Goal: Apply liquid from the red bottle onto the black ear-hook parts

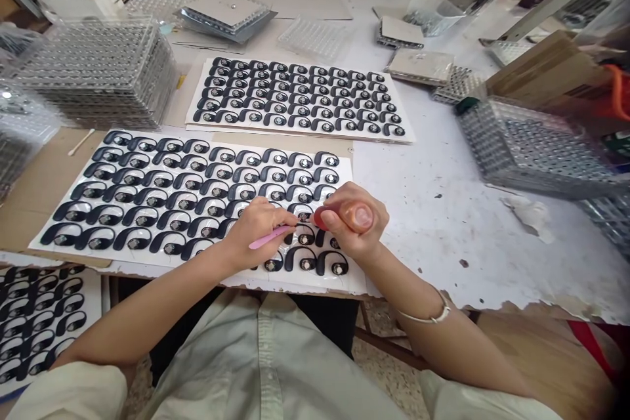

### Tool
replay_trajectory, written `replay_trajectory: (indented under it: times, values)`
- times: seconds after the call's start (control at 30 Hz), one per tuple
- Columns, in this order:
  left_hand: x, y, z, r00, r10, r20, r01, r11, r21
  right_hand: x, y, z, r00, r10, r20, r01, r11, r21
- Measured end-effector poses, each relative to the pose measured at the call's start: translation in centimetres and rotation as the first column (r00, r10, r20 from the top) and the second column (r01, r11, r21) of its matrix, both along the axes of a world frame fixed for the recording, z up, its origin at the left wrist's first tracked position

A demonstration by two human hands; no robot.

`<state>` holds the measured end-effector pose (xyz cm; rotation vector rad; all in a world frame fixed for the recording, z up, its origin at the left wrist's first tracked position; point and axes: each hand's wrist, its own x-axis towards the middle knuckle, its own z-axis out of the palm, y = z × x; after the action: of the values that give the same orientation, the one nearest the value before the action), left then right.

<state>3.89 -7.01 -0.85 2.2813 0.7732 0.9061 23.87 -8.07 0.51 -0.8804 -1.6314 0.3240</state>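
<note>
White-painted work table (433,243) with a chipped front edge (497,305). Stacks of clear blister trays (93,72) stand at the far left, and a wire-sided stack of trays (536,151) stands at the right. Two white-backed blister sheets of black ear-hook earpieces lie in rows: the far sheet (300,98) and, in front of it, the near sheet (187,197), whose front margin runs along the table's front edge. A third sheet (34,321) lies lower left, beyond that edge. Painted tabletop extends right of the near sheet to a crumpled tissue (526,215).

The hands work over the near sheet's right portion, close together but not visibly touching. The left hand (258,233) has its fingers curled, pinching a pink stick (270,237). The right hand (349,220) is closed around a red-tipped cylinder (319,217) of unclear kind. Between them, partly shaded, lies one ear-hook earpiece (304,215).
</note>
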Motion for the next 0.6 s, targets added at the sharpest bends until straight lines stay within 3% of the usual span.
replay_trajectory:
  times: [0.3,0.6]
  values:
    - [-0.03,0.14,0.33,1.0,0.003,-0.015,-0.004,0.994,-0.107,-0.23,-0.02,-0.04,1.0,-0.01,0.011,0.009,0.999,0.04]
    - [-0.09,0.06,0.32,1.0,0.021,-0.009,-0.021,0.996,-0.089,-0.16,-0.06,0.0,1.0,0.011,0.011,-0.011,0.999,0.036]
